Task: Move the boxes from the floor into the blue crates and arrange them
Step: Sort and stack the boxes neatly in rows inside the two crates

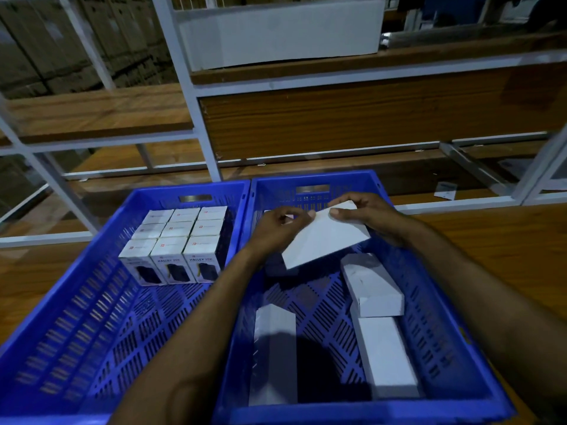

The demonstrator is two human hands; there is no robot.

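Two blue crates stand side by side in front of me. Over the right crate [454,357] both hands hold one white box [325,237], tilted. My left hand [276,228] grips its left end and my right hand [365,217] grips its far right end. Three more white boxes lie loose on the right crate's floor: one at the left [273,354], one at the right [372,283], one nearer me [388,357]. The left crate [76,317] holds several upright boxes [178,245] packed in a tight block at its far right corner.
A white metal rack [196,96] with wooden shelves rises just behind the crates. A large white carton [282,32] sits on an upper shelf. Brown cartons [46,41] are stacked at the far left. A small card [445,190] lies on the low shelf at right.
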